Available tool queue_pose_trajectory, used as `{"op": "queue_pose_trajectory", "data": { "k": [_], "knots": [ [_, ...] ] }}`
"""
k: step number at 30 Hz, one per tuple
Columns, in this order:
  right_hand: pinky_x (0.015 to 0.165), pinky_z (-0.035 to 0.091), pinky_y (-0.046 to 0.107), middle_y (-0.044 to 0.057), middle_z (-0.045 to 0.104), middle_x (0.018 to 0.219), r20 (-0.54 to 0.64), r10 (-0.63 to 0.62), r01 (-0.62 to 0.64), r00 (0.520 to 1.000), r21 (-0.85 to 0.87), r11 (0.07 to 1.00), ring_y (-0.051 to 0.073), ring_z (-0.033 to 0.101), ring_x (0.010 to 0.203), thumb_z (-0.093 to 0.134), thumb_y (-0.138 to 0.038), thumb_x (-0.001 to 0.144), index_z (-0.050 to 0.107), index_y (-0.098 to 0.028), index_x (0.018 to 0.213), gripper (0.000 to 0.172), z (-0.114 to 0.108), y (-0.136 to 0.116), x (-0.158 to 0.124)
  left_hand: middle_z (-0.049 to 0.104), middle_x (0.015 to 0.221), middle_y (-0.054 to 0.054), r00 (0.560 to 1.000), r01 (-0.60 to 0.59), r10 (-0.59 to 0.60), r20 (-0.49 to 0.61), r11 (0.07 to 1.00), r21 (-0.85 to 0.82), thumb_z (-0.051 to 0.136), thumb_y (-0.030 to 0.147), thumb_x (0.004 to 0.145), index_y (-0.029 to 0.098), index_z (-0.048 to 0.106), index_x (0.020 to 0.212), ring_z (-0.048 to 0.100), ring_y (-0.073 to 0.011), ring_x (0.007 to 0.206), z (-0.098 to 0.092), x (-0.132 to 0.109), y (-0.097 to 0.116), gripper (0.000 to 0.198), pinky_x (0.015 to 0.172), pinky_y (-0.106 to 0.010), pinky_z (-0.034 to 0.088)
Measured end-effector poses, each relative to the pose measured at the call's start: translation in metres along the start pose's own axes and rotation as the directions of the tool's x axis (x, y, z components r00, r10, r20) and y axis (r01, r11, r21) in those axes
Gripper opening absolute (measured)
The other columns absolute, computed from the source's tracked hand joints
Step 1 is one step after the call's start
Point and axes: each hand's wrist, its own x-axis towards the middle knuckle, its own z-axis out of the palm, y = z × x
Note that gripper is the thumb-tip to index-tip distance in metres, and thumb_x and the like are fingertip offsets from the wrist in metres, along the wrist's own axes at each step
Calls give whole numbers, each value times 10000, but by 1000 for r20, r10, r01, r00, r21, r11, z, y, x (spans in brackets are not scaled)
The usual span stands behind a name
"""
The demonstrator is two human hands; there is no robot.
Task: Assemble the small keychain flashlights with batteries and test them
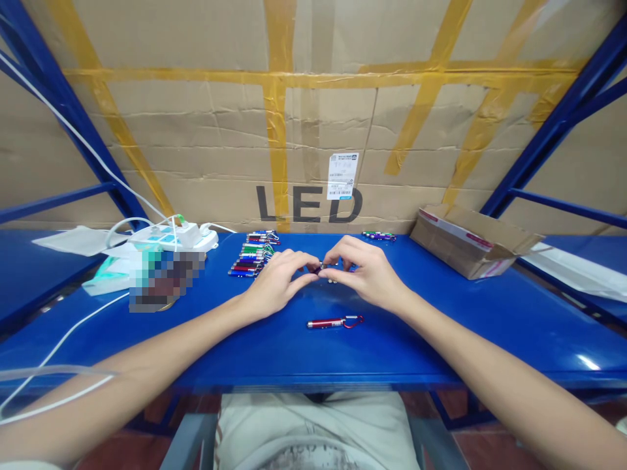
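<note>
Above the middle of the blue table (274,352), my left hand (279,279) and my right hand (367,271) meet fingertip to fingertip. Both pinch a small purple keychain flashlight (321,268), mostly hidden by the fingers. Small silvery pieces (332,281) show beneath my right fingers, too small to name. Nearer to me lies a red keychain flashlight (326,323) with a red carabiner clip. Left of my left hand, several flashlights (249,258) in red, blue, green and purple lie side by side in a column.
An open cardboard box (455,245) stands at the right. Two or so flashlights (378,235) lie at the back edge. On the left are a white power strip (181,236) with cables, a teal-and-white packet (110,277) and a blurred-out item (164,284). A large carton (220,143) walls off the back.
</note>
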Motion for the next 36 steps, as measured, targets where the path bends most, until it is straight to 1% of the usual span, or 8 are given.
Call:
{"op": "queue_pose_trajectory", "data": {
  "k": [4, 8, 13, 20, 25, 30, 36],
  "knots": [
    [804, 494, 337, 54, 711, 970, 13, -18, 19, 1000, -49, 999, 208, 640, 875, 727, -381, 1045, 727, -227, 982, 166, -1, -1, 0, 766, 1174, -54, 1000, -21, 21, 1, 998, 60, 552, 396, 1134, 228, 674, 1214, 643, -236, 1040, -1, -1, 0, 223, 932, -394, 441],
    [835, 501, 359, 69, 723, 985, 50, -14, 19, 999, -93, 995, 234, 654, 919, 682, -418, 1066, 719, -243, 983, 198, -3, -1, 0, 765, 1138, -55, 999, -41, 42, -8, 990, 133, 549, 420, 1134, 222, 677, 1193, 644, -234, 1013, -2, -1, 0, 243, 914, -390, 423],
    [825, 496, 360, 70, 718, 975, 60, -11, 18, 998, -116, 993, 240, 651, 920, 667, -440, 1072, 705, -243, 976, 222, -3, 0, 0, 767, 1135, -65, 998, -54, 59, -24, 979, 197, 545, 405, 1135, 221, 679, 1186, 644, -244, 1008, -3, -1, 1, 233, 895, -385, 411],
    [847, 510, 378, 78, 723, 1006, 70, -54, 61, 996, -111, 992, 248, 653, 928, 709, -441, 1047, 707, -236, 1023, 206, -7, 2, 1, 766, 1160, -59, 998, -47, 52, -29, 987, 154, 566, 371, 1128, 224, 672, 1211, 658, -240, 1024, -3, -1, 0, 200, 913, -380, 423],
    [874, 535, 391, 86, 718, 1042, 68, -72, 77, 995, -79, 994, 250, 657, 958, 658, -400, 1080, 727, -249, 1089, 166, -12, 0, 3, 767, 1158, -52, 997, -51, 59, -47, 988, 146, 571, 368, 1128, 225, 660, 1216, 669, -237, 1037, -4, 0, -2, 191, 925, -374, 428],
    [908, 551, 403, 92, 710, 1063, 110, -77, 85, 991, -70, 994, 263, 669, 1013, 635, -356, 1088, 745, -263, 1124, 149, -10, -2, 2, 768, 1152, -48, 998, -36, 42, -43, 989, 144, 586, 388, 1120, 231, 664, 1222, 660, -236, 1019, -4, 0, -3, 203, 926, -377, 429],
    [891, 547, 404, 94, 698, 1054, 109, -92, 102, 990, -96, 990, 258, 658, 1000, 596, -288, 1100, 725, -256, 1122, 134, -6, -3, 1, 771, 1161, -54, 998, -30, 37, -48, 990, 139, 581, 404, 1121, 235, 670, 1214, 661, -239, 1014, -3, 0, -1, 212, 918, -380, 429]
  ]
}}
